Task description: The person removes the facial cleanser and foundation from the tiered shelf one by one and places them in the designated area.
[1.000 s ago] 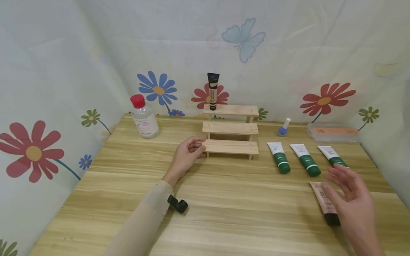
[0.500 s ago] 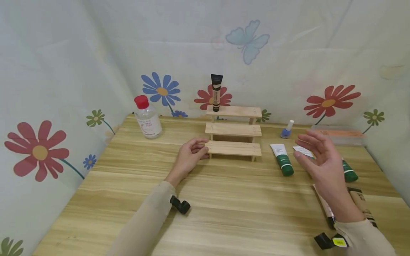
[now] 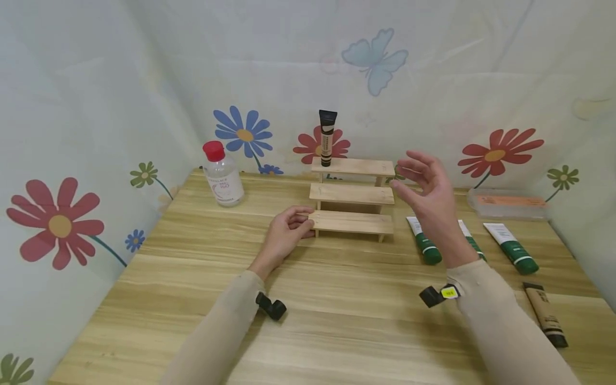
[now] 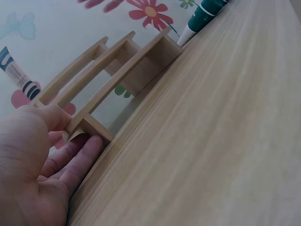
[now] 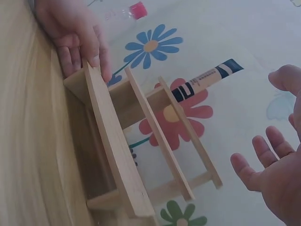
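Note:
A small three-step wooden display stand (image 3: 351, 222) is on the table. My left hand (image 3: 285, 235) grips the left end of its lowest step, the thumb on top and fingers underneath, as the left wrist view shows. On the top step, at the left, a black-and-beige tube (image 3: 327, 140) stands upright. My right hand (image 3: 428, 195) is in the air just right of the stand, fingers spread and holding nothing. Below it, green-and-white tubes (image 3: 512, 248) lie on the table, two of them partly covered by the hand and wrist.
A clear bottle with a red cap (image 3: 223, 179) stands at the back left. A brown tube with a black cap (image 3: 546, 315) lies at the right, beside my right forearm. At the back right is a flat clear plastic case (image 3: 510, 203) with an orange label.
My right hand has moved left and away from me, from over the pink tube to beside the stand. The pink tube and blue nail polish are now hidden. My left hand keeps its grip.

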Action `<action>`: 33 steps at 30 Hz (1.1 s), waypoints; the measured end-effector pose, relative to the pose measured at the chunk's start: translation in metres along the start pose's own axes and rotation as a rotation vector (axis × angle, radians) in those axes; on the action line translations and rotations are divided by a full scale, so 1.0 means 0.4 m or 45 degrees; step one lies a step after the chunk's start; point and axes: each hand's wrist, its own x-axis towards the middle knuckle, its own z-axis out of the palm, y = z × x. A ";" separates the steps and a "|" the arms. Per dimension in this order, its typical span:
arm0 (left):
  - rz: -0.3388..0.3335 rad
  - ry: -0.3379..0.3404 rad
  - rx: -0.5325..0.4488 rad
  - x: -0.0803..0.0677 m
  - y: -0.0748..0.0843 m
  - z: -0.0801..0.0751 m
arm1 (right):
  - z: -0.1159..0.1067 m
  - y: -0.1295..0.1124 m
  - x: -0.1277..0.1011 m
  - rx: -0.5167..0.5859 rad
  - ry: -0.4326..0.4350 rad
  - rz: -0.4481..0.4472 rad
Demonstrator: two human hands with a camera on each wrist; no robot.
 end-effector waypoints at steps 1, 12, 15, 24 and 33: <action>0.002 -0.001 -0.001 0.000 0.000 0.000 | 0.011 0.003 0.013 0.003 -0.011 -0.008; -0.002 -0.006 -0.005 -0.003 0.006 -0.001 | 0.117 0.031 0.132 -0.020 -0.041 -0.057; -0.006 -0.008 -0.006 -0.003 0.008 -0.001 | 0.140 0.037 0.154 -0.053 -0.056 -0.039; -0.007 -0.007 -0.017 -0.007 0.010 -0.004 | 0.202 0.066 0.206 0.015 -0.039 -0.007; 0.008 -0.019 0.002 -0.008 0.014 -0.003 | 0.239 0.088 0.236 0.028 -0.049 0.012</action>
